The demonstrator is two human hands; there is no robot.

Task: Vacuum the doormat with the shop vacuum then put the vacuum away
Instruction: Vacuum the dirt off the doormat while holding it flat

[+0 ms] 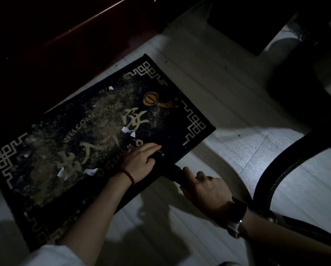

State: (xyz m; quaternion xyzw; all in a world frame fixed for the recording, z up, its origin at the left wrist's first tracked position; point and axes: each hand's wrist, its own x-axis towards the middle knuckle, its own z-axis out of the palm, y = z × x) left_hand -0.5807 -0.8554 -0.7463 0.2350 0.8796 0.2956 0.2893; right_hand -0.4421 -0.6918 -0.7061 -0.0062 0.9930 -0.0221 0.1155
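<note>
A black doormat (68, 166) with a gold border, a lantern and lettering lies on the pale floor, strewn with sandy dust and several white paper scraps (125, 129). The black vacuum nozzle (172, 170) lies low over the mat's near right edge. My left hand (141, 162) grips the nozzle's front end on the mat. My right hand (205, 191) holds the nozzle further back, just off the mat, with two fingers raised. The black ribbed hose (275, 169) curves away to the right.
A dark red wooden door or cabinet (65, 35) stands along the mat's far side. A dark block (237, 22) sits at the top, and a large dark rounded shape (314, 64), dimly lit, fills the upper right. Pale floor tiles (237, 150) lie to the right.
</note>
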